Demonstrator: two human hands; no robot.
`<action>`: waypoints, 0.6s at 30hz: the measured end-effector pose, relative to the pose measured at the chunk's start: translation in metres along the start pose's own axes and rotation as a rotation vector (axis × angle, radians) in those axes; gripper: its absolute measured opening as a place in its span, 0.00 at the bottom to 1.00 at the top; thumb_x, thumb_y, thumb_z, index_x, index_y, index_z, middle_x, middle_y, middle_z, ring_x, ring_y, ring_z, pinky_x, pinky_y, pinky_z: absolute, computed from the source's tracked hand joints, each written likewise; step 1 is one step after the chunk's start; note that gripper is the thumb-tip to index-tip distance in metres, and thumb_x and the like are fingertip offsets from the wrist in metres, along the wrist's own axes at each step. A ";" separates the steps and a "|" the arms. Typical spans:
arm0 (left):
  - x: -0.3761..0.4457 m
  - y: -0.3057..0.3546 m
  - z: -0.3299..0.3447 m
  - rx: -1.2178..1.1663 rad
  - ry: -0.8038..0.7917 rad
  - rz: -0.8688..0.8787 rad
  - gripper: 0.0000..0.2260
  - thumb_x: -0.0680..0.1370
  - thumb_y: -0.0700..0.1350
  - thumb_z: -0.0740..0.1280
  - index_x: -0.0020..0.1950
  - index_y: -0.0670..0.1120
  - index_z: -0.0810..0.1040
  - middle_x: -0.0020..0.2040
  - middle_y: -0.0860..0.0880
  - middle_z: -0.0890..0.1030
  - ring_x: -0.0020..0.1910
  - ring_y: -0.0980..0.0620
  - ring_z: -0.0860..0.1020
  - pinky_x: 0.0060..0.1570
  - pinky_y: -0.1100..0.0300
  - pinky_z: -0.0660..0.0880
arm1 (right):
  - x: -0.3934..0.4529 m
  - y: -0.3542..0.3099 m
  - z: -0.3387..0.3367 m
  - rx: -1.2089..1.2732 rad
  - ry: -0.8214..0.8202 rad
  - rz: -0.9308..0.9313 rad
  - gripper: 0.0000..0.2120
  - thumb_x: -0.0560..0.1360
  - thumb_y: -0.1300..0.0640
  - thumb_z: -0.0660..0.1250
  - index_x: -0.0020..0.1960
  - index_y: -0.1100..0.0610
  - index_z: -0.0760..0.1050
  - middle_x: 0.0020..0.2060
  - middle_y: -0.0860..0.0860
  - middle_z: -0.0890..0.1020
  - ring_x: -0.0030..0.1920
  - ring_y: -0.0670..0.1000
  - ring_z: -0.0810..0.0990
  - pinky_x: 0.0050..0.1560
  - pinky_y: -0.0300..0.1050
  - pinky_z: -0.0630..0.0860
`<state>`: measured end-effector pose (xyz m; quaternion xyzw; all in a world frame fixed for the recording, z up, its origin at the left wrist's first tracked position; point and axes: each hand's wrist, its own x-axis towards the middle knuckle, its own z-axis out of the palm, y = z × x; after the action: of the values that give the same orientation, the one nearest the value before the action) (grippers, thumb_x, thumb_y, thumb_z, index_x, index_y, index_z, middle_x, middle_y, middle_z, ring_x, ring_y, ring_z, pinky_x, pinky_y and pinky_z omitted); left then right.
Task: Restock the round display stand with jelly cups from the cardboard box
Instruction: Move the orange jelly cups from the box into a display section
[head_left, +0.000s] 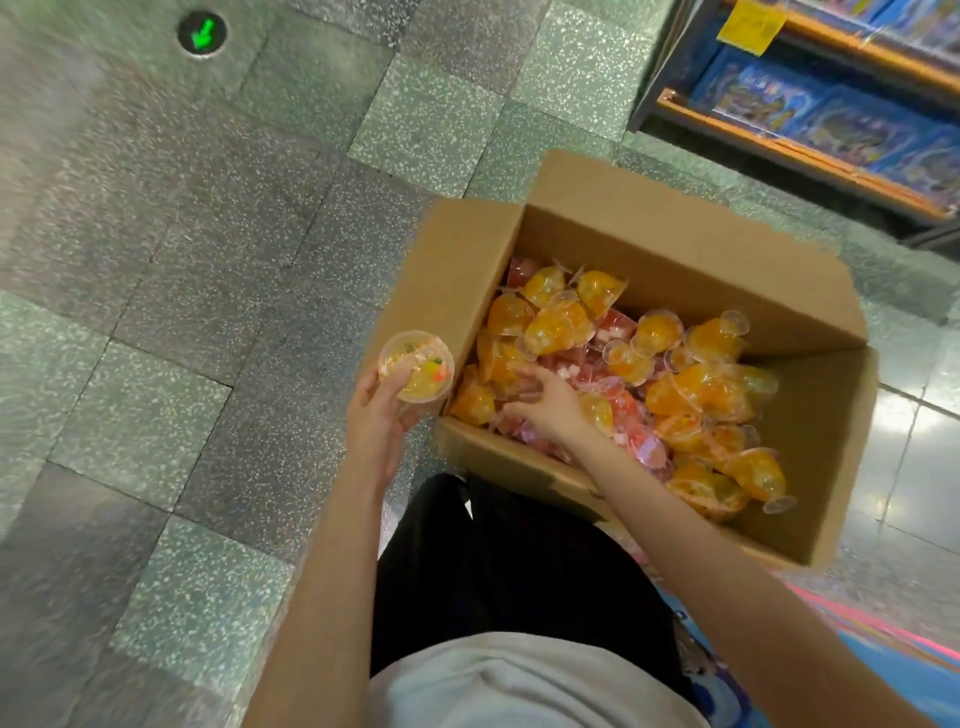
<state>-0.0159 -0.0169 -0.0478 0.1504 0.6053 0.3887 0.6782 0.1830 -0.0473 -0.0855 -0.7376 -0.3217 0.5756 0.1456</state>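
The left hand (375, 415) holds one jelly cup (417, 366) in a curled grip just outside the cardboard box (691, 249); the right hand (548, 402) reaches into the box, fingers spread loosely over the piled cups (675, 374); the box sits on the tiled floor (208, 260).

Green arrow sign (201, 32) in floor (156, 260).

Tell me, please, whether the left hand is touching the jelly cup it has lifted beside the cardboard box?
Touching. The head view shows the left hand with its thumb and fingers wrapped round the jelly cup, held clear of the cardboard box.
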 end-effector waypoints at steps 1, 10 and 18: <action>-0.001 0.000 -0.003 -0.027 0.013 0.009 0.10 0.79 0.40 0.64 0.59 0.45 0.76 0.51 0.46 0.82 0.48 0.51 0.82 0.40 0.58 0.80 | 0.010 0.006 0.004 -0.047 -0.024 0.036 0.30 0.71 0.59 0.74 0.70 0.56 0.67 0.60 0.52 0.78 0.59 0.51 0.78 0.59 0.49 0.77; 0.003 -0.013 -0.022 -0.022 0.090 0.024 0.08 0.79 0.41 0.64 0.56 0.50 0.76 0.53 0.49 0.82 0.54 0.50 0.80 0.50 0.54 0.79 | 0.069 0.022 0.059 -0.320 -0.085 0.062 0.24 0.75 0.56 0.68 0.68 0.59 0.65 0.56 0.58 0.79 0.53 0.59 0.80 0.55 0.52 0.77; 0.008 -0.025 -0.023 -0.081 0.147 -0.016 0.08 0.79 0.41 0.64 0.57 0.50 0.75 0.53 0.49 0.81 0.53 0.50 0.80 0.46 0.57 0.80 | 0.071 0.037 0.080 -0.296 0.110 0.025 0.29 0.67 0.50 0.77 0.61 0.58 0.66 0.55 0.55 0.79 0.56 0.57 0.78 0.57 0.51 0.74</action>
<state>-0.0289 -0.0338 -0.0748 0.0893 0.6385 0.4174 0.6404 0.1279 -0.0418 -0.1839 -0.7853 -0.3853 0.4825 0.0455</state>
